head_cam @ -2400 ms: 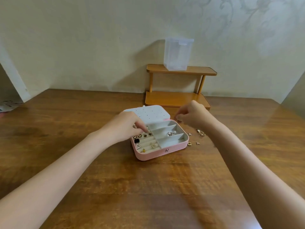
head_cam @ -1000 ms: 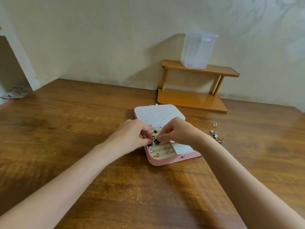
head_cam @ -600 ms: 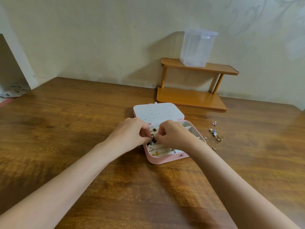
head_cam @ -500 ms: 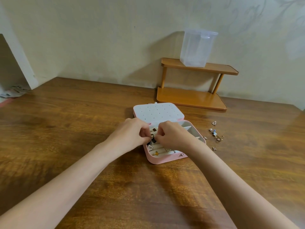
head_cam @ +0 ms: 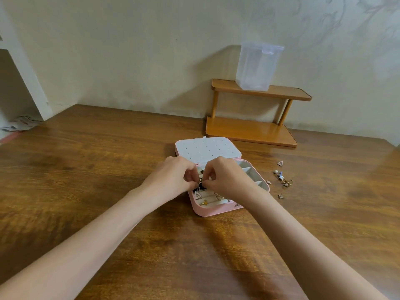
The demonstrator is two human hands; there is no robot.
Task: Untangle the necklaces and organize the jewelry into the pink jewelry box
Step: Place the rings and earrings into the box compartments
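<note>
We judged the step in hand to be seating one small piece into the ring rolls of the pink jewelry box (head_cam: 216, 210), which sat open near the middle of the wooden table (head_cam: 86, 180), its white perforated lid (head_cam: 207, 149) laid back toward twelve o'clock. Our left hand (head_cam: 171, 176) and right hand (head_cam: 227, 176) met over the box's left half, fingers curled, both pinching a small gold-toned piece (head_cam: 201, 180) between their tips; what kind of piece it was we could not tell. The next move, we thought, called for pressing it down into a free slot without disturbing the pieces already lodged there. The box looked shallow and rounded, pink outside, pale inside, with divided compartments at three o'clock. Loose jewelry (head_cam: 282, 179) remained on the table at three o'clock of the box, well apart from it.
</note>
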